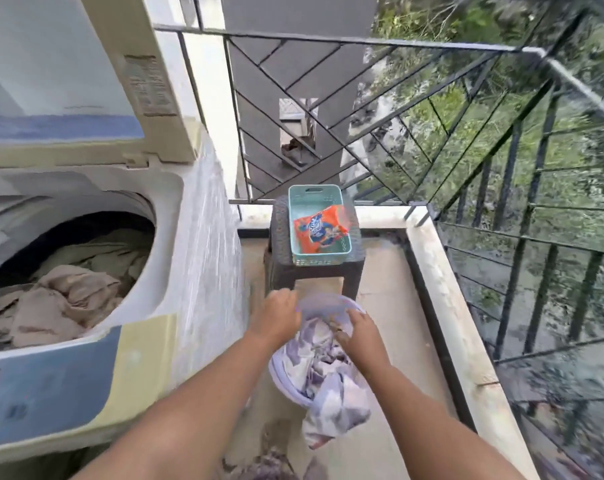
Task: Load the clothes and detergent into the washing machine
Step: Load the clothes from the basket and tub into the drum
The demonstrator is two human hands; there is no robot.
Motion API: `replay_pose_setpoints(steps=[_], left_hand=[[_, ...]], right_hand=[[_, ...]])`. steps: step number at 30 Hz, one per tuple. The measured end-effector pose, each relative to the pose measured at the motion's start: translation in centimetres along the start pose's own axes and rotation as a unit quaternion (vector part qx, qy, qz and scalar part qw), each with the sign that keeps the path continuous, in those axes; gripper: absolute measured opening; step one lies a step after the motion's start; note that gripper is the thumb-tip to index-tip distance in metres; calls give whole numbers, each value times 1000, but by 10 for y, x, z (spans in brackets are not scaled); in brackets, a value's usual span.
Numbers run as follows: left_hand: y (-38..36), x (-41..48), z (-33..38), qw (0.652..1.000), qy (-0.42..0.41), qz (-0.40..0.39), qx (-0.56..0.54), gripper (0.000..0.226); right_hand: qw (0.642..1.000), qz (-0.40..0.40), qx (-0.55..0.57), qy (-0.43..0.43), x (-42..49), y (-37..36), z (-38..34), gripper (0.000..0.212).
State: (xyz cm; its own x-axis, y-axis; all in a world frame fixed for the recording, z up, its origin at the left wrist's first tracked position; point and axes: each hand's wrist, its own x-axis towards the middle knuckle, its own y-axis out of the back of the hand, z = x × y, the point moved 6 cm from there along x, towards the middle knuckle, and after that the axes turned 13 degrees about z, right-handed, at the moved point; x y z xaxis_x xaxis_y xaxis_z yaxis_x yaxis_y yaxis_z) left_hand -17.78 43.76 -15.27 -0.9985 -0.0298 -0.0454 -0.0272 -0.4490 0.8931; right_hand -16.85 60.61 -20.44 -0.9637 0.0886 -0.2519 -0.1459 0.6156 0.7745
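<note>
A top-loading washing machine stands at the left with its lid raised, and beige clothes fill its drum. On the floor to its right sits a lilac laundry basket holding lilac-and-white patterned cloth, part of which hangs over the near rim. Both my hands reach into the basket. My left hand is at the basket's far rim, fingers curled down. My right hand grips the cloth. An orange detergent packet lies in a teal tray on a dark stool beyond the basket.
A low concrete ledge with a black metal railing bounds the balcony at the right and back. Bare floor lies between basket and ledge. More dark cloth lies on the floor at the bottom edge.
</note>
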Motion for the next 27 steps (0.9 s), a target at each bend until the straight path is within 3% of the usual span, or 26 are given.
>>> replay_pose_setpoints(steps=[4, 8, 11, 16, 20, 22, 24, 27], left_hand=[[-73, 10, -29, 995, 72, -66, -30, 41], [-153, 24, -63, 990, 97, -95, -24, 33], [-203, 35, -77, 986, 113, -122, -16, 27], [-279, 40, -104, 979, 154, -132, -19, 40], [-332, 48, -123, 978, 135, -154, -35, 43], [-354, 52, -136, 975, 149, -158, -41, 42], [-369, 56, -147, 974, 159, -157, -48, 44], [-388, 64, -159, 972, 163, -161, -45, 48]], right_hand=[[992, -51, 15, -119, 7, -38, 81, 49], [980, -70, 35, -182, 14, -99, 163, 75], [973, -72, 29, -216, 23, -139, 207, 65], [968, -164, -64, -178, 36, -202, 242, 82], [959, -230, -149, -73, 56, -238, 244, 54], [970, -212, -73, -92, 71, -251, 246, 40], [973, -132, 80, -173, 91, -260, 251, 32], [922, 2, 242, -302, 124, -274, 274, 28]])
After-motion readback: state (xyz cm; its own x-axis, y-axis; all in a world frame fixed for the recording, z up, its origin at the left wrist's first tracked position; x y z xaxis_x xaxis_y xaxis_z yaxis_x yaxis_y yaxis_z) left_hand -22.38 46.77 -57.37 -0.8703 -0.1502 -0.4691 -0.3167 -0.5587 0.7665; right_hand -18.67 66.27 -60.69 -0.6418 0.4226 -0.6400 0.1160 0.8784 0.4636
